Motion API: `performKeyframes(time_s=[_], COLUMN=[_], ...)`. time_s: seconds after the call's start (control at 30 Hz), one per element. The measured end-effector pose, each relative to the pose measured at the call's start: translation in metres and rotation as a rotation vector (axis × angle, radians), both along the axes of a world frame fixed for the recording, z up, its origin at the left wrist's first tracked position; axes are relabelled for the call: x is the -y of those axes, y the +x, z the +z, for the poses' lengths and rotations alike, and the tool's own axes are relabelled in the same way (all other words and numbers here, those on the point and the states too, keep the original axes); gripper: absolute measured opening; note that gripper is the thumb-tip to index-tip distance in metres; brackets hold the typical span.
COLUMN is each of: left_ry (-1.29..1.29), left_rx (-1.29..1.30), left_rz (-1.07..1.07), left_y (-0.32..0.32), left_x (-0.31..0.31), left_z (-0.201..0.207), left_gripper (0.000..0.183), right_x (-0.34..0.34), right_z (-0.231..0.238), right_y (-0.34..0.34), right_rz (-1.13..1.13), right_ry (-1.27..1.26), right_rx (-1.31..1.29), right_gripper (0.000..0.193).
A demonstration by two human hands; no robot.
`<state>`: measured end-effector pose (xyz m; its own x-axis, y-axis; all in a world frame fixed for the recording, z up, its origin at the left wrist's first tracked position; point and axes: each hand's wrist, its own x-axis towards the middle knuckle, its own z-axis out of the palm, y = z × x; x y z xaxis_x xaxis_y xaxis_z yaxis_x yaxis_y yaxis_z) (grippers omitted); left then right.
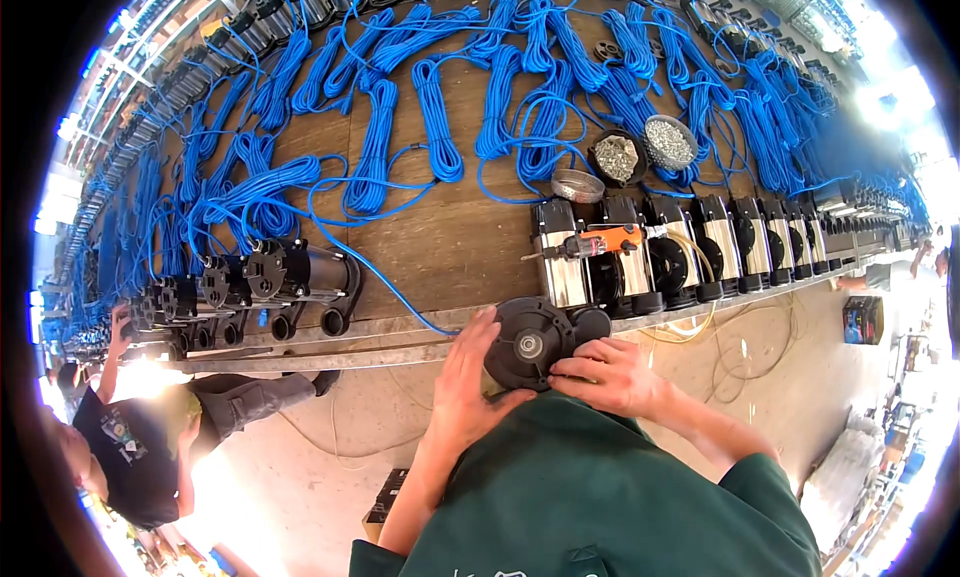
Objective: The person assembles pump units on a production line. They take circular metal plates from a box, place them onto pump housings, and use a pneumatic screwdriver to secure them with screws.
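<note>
Left hand [468, 379] lies along the left side of a round black housing [528, 344], fingers close together and stretched up its edge, thumb bent in below, so it has a grip on it. The housing is at the front edge of the bench, just before the person's green top [590, 492], its circular face turned up. Right hand [610, 377] has its fingers curled and drawn together at the lower right rim, touching it; whether they pinch anything small, I cannot tell.

Across from the far left, a co-worker [135, 467] in a dark T-shirt is beside the bench. Next come black motors [318, 275] lined up along the front edge. Behind them, coiled blue cables [432, 127] cover much of the brown bench top [430, 242], and one runs down toward the left hand's fingertips. Right of the middle are a shallow round dish [578, 188], a dark bowl [641, 164] of metal pieces and a silvery bowl [692, 155] of small bits. Nearer, an orange power tool [612, 241] rests across silver-and-black motors [717, 239]. Farther right, a dark box [862, 322] stands on the floor.
</note>
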<state>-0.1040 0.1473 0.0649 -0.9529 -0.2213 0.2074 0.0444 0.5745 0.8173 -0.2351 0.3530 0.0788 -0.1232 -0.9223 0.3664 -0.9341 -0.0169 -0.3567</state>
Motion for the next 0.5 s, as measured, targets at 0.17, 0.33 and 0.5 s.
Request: performKeyframes(time_s=[0.17,0.33,0.5], left_ry=[0.002,-0.039,-0.066], left_rx=[0.019,-0.001,0.007], left_rz=[-0.049,-0.052,-0.11], left_y=[-0.002,-0.006,-0.01], left_x=[0.008,0.012,0.019], left_z=[-0.001,0.001,0.001], left_gripper=[0.084,0.079,0.079], right_x=[0.0,0.01,0.007], right_z=[-0.003,0.012,0.005], right_y=[0.0,-0.004,-0.003], right_rz=[-0.058,-0.392,-0.401], right_ry=[-0.084,-0.037,0.034], right_rx=[0.093,0.193,0.164], right_gripper=[0.032,0.061,0.07])
